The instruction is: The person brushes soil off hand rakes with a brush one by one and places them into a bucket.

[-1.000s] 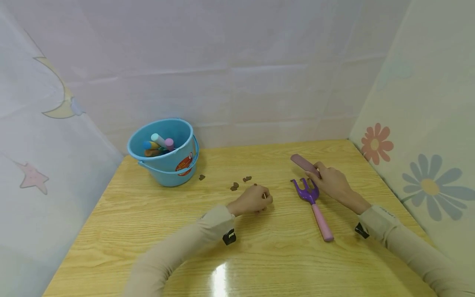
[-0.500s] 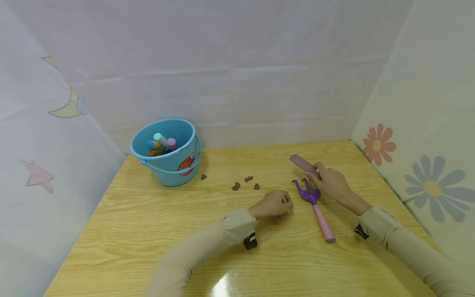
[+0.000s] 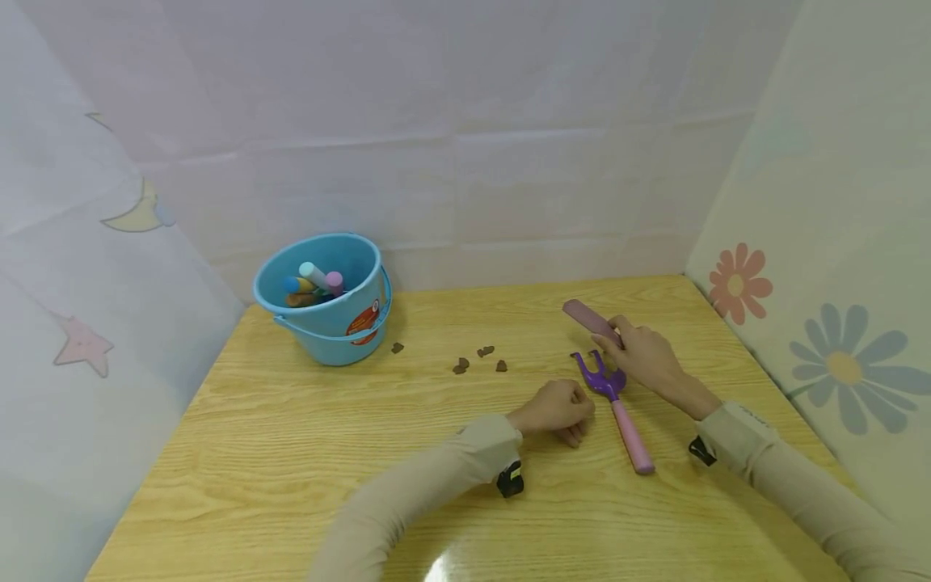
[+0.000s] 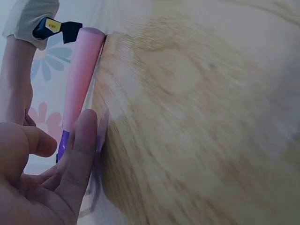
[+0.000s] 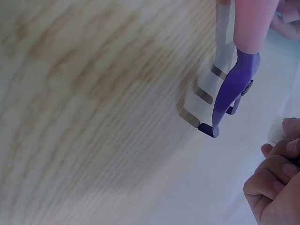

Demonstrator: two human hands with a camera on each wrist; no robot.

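Note:
In the head view my right hand (image 3: pixel 646 356) grips a flat mauve bar (image 3: pixel 591 319), perhaps a handle, whose far end points up and left. The rest of it is hidden in the fist. Just below lies a small hand fork (image 3: pixel 602 380) with purple tines and a pink handle (image 4: pixel 83 75), tines toward the back. Left of that handle, my left hand (image 3: pixel 558 408) hovers low or rests on the table; which, I cannot tell. Its fingers are loosely bent, with nothing between them in the left wrist view. Curled fingers (image 5: pixel 272 183) of my right hand show in the right wrist view.
A blue bucket (image 3: pixel 342 347) stands at the back left, holding several coloured handles (image 3: pixel 314 275). Several small brown pieces (image 3: pixel 461 366) are scattered between it and my hands on the wooden table (image 3: pixel 291 453). Cloth walls enclose the back and sides.
My left hand has moved right and slightly nearer, toward the fork's handle, uncovering one brown piece. The right hand has hardly moved and still grips the mauve bar.

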